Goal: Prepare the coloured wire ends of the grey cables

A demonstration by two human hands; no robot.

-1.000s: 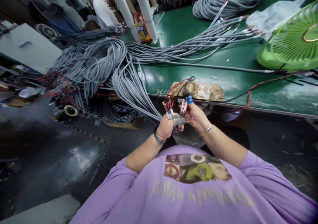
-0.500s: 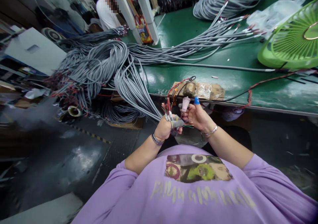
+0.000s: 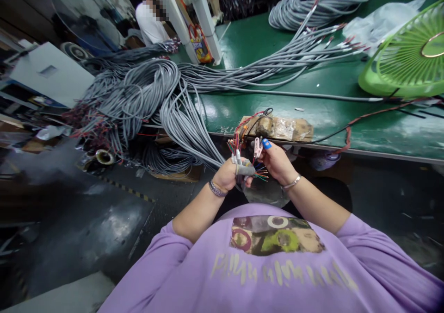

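My left hand is closed round the ends of several grey cables, whose stripped red, green and orange wires fan out above the fist. More thin coloured wires stick out to the right of it. Close by on the right, my right hand pinches a small pale pink clip-like piece between thumb and fingers. A blue cover sits on one fingertip of that hand. Just beyond both hands, a taped cardboard-like block lies at the table's front edge.
Large tangles of grey cable cover the left of the green table. A green fan and a plastic bag are at the right. White posts rise at the back, and a person in white is beyond.
My right thumb has bent down from upright onto the pink piece, which is now turned more edge-on. My left hand has shifted slightly left, still holding the cables.
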